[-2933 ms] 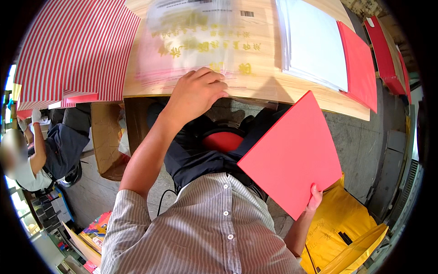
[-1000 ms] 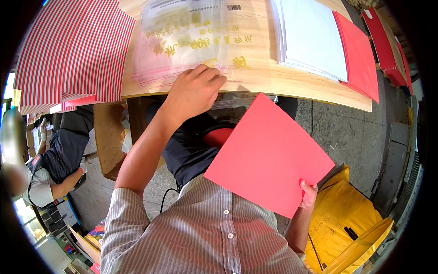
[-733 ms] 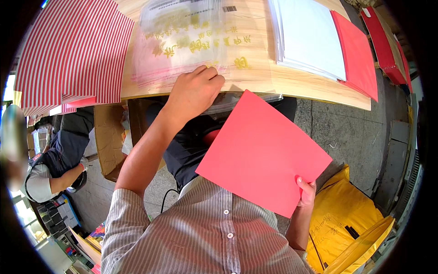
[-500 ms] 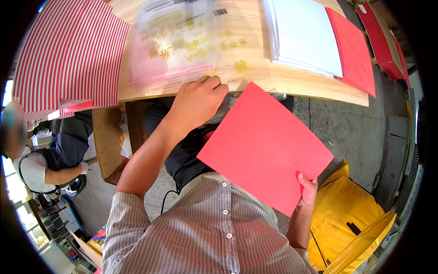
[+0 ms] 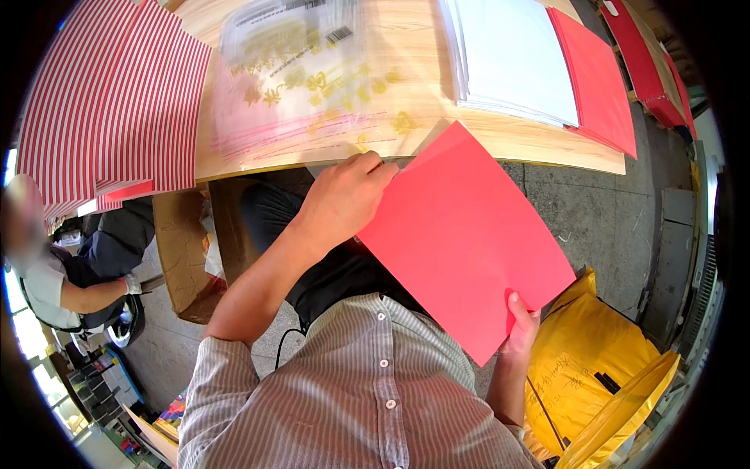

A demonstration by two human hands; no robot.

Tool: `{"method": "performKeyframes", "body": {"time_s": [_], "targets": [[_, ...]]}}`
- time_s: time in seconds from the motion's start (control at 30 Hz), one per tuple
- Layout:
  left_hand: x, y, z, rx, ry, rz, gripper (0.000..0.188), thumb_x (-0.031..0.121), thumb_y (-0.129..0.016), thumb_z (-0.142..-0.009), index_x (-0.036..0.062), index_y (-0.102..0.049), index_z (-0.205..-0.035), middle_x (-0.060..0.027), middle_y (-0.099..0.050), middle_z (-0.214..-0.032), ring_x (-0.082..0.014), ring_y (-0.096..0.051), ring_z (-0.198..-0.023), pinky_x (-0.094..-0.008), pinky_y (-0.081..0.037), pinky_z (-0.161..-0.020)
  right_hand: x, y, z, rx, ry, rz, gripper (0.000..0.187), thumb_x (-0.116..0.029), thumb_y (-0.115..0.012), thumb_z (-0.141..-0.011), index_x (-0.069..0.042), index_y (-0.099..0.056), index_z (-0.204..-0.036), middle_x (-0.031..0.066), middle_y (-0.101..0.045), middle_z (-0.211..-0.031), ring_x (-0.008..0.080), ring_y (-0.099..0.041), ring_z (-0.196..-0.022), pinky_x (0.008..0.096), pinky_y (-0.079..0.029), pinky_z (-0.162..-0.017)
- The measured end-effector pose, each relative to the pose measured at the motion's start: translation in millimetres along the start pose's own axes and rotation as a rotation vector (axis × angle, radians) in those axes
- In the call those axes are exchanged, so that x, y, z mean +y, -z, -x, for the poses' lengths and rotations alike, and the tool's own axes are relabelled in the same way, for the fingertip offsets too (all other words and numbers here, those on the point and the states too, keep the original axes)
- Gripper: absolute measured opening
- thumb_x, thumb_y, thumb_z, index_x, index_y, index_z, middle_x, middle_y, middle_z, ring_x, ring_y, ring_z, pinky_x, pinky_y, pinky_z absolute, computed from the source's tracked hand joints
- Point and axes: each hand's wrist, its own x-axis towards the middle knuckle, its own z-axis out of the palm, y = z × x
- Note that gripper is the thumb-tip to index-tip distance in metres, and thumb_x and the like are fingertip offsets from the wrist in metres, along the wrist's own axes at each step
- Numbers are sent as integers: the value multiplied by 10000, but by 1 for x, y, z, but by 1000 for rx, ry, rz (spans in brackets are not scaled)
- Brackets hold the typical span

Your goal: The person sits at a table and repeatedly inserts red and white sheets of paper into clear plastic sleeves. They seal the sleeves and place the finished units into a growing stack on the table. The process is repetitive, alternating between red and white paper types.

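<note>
A stiff red sheet (image 5: pixel 469 242) slants over my lap, just off the table's front edge. My right hand (image 5: pixel 521 327) grips its lower right edge, thumb on top and the other fingers hidden underneath. Fingers curled, my left hand (image 5: pixel 348 195) is closed at the sheet's upper left edge. It pinches a clear plastic bag (image 5: pixel 422 152), whose thin film shows around the sheet's top corner. How far the sheet lies inside the film is hard to make out.
On the wooden table (image 5: pixel 426 78) lie clear printed bags (image 5: pixel 289 86), white sheets (image 5: pixel 508 62) over red ones (image 5: pixel 594 86), and red-striped sheets (image 5: pixel 117 102) at left. A cardboard box (image 5: pixel 180 258) stands below, yellow wrapping (image 5: pixel 586 367) at right. Another person (image 5: pixel 55 281) works at far left.
The red sheet's top corner has moved up and right, toward the table. My left hand has shifted slightly right and down, and now meets the sheet's edge.
</note>
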Motion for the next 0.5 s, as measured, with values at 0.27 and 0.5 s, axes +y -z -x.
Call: {"method": "performKeyframes", "body": {"time_s": [0.27,0.5], "targets": [[-2,3,2,35,-4,-92,198,39,-637,-842,41,-672,-1037,-90,-634,-943,-285,-668,-856,-391,-572,-715,13,-4,-2,-15,18,37,443,-28,-687,-872,-27,-543,-1290,99,-631,-1202,228,-639,-1065,377,-528,-923],[-5,-3,-6,152,-77,-180,101,47,-626,-783,36,-611,-883,-83,-570,-811,-254,-655,-772,-373,-568,-620,8,-18,6,-23,65,106,507,-59,-706,-879,-25,-501,-1342,101,-603,-1245,230,-615,-1112,385,-515,-940]]}}
